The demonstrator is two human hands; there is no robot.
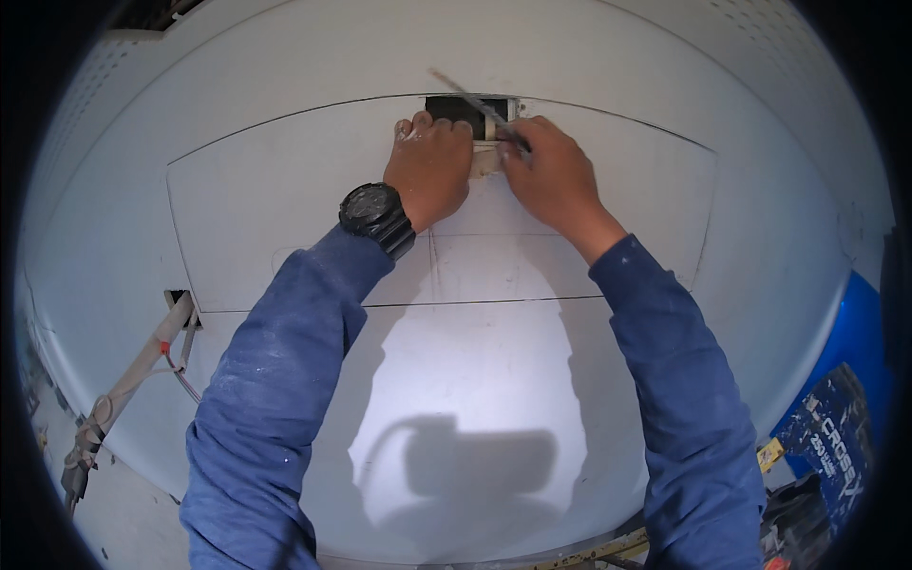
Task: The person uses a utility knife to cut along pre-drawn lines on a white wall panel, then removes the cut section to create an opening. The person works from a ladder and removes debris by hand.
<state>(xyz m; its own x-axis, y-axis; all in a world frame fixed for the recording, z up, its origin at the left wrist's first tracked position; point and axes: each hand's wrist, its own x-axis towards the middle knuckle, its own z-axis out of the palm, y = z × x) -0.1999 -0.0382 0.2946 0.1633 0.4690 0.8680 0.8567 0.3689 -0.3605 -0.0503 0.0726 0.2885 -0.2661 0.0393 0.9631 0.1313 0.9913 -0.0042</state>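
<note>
A pale wall panel (285,209) fills the view, with a small rectangular opening (456,109) near its top middle. At the opening's lower left edge, my left hand (432,166) is closed, its fingers hooked over the panel's rim; whitish dust marks the knuckles. A long, thin, narrow blade (467,93) slants up and left across the opening. My right hand (554,176) grips its lower end at the opening's right side; its exact kind I cannot make out. A light strip stands inside the dark gap, and a brownish patch shows just below it.
Thin dark lines outline a large rectangle around the opening. At the left, a pipe with wires (142,370) comes out of a small square hole (180,302). A dark printed bag (836,437) and a blue drum-like object (869,323) stand at the lower right.
</note>
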